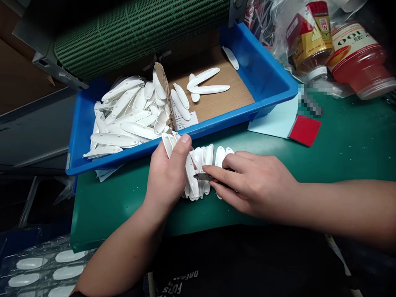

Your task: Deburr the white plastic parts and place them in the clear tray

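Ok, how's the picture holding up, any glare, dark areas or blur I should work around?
Head view: the pliers in the right hand look fairly crisp; head view: a soft sheen lies on the green tabletop beside the blue tray; head view: the dark clothing loses detail; head view: a patch beside the red card is pixelated, unreadable.

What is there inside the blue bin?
A heap of white parts lies left of a cardboard divider, with several more parts on its right. What is under the heap is covered.
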The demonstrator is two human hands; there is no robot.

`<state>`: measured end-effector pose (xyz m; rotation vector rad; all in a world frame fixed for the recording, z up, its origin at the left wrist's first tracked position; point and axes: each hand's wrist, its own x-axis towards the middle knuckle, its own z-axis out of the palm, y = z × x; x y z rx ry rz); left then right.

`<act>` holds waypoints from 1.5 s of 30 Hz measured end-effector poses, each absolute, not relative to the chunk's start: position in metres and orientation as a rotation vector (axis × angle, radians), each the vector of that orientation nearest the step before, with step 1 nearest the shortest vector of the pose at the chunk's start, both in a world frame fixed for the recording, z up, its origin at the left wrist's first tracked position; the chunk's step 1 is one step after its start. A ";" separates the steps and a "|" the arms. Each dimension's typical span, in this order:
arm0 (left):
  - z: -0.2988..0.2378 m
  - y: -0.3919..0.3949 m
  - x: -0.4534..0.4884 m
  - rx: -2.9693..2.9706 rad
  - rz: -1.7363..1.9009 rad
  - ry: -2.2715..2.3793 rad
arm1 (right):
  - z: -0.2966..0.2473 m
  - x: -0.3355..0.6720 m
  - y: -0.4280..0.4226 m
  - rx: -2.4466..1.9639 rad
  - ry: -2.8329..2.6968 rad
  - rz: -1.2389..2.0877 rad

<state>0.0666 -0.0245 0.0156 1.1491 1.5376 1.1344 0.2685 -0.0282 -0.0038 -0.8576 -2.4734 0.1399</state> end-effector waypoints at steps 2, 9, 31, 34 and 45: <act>0.015 -0.025 0.066 1.182 1.112 1.580 | -0.005 0.268 -0.028 -0.859 -2.487 0.132; 0.015 -0.027 0.066 1.184 1.065 1.597 | -0.009 0.270 -0.025 -0.827 -2.404 0.322; 0.015 -0.022 0.057 1.429 0.864 1.763 | -0.005 0.281 -0.011 -0.847 -2.320 0.349; 0.017 -0.022 0.057 1.459 0.849 1.787 | -0.004 0.284 -0.006 -0.819 -2.239 0.402; 0.017 -0.021 0.057 1.080 0.930 1.514 | -0.007 0.280 -0.006 -0.794 -2.241 0.452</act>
